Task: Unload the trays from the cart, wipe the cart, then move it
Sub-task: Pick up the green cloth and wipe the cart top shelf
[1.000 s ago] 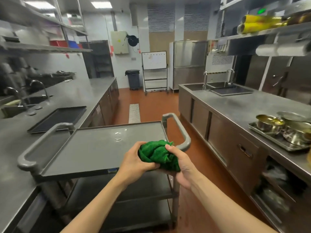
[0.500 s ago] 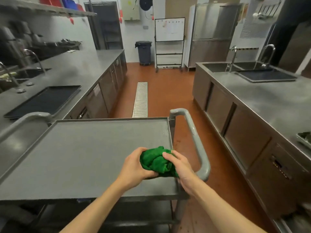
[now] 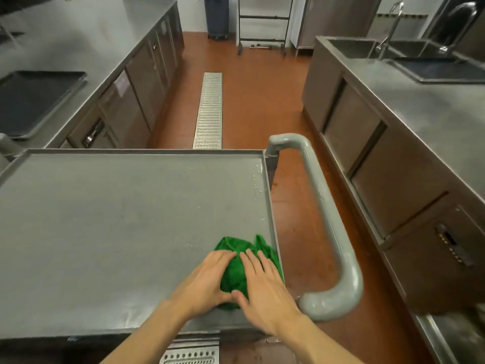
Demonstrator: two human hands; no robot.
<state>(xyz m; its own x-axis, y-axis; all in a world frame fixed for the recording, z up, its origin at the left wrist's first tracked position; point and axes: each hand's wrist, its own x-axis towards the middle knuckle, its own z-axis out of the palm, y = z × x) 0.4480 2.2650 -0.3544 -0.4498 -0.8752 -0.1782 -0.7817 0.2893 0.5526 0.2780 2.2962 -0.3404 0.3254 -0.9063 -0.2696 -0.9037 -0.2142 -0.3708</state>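
We press both hands flat, side by side, our left hand [image 3: 207,278] and right hand [image 3: 265,287], on the bunched green cloth [image 3: 237,266] at the near right corner of the cart [image 3: 105,219], while one dark tray [image 3: 31,98] sits on the left bench [image 3: 86,43].

- The place was a commercial kitchen, not a home one.
- Long stainless steel counters [image 3: 433,119] ran down both sides of an aisle.
- The floor [image 3: 252,82] was red-brown, with a metal drain grate [image 3: 209,111] set along it.
- A sink [image 3: 367,47] with tall faucets sat far right.
- A steel cart [image 3: 105,219] stood in the aisle.
- Something like a grey bin [image 3: 217,17] stood by the far wall.
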